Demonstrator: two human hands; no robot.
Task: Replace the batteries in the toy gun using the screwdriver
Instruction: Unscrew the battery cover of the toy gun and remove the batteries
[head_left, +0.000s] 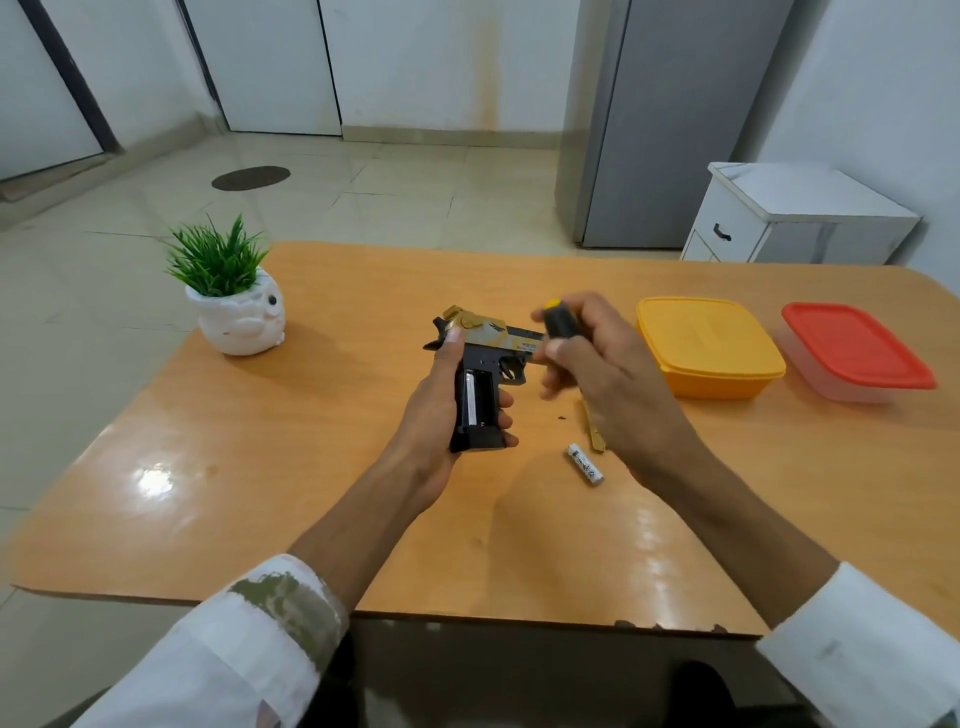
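Centre frame: the toy gun (483, 358) is held over the table (311, 467), battery bay open w/ one silvery cell (470, 397) seen inside, its grip wrapped by the fingers of the left hand (439, 421). It is judged light, rigid plastic, prob. best held by that grip w/ fingers kept off the open bay. Just right, the screwdriver (558, 321) handle is clasped in the curled fingers of the right hand (597, 374), tip hidden; a loose battery (586, 464), apt to roll, lies lower right.
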